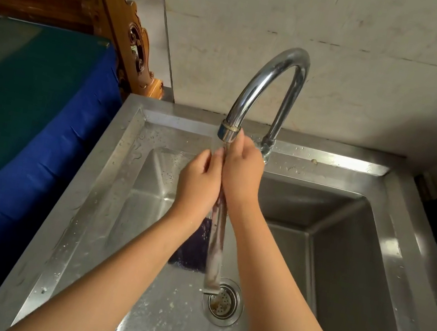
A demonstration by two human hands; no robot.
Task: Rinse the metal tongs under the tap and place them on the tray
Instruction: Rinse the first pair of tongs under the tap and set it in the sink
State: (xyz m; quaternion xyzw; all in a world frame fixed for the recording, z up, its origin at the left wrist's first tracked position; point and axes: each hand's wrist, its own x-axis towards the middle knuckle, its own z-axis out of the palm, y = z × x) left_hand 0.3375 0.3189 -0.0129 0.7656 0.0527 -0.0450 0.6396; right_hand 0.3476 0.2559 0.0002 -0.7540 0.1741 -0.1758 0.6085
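Left hand (pixel 199 183) and right hand (pixel 242 173) side by side, fingers curled.

Two hands are counted, left (pixel 200 179) and right (pixel 242 172); one pair of metal tongs (pixel 215 247), one tap (pixel 265 86), one sink (pixel 340 174), one drain strainer (pixel 223 302), and one blue-covered surface (pixel 32 111) are seen

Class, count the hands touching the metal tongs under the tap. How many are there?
2. The left hand grips the tongs from the left side, and the right hand grips them from the right, just below the tap spout. None hidden.
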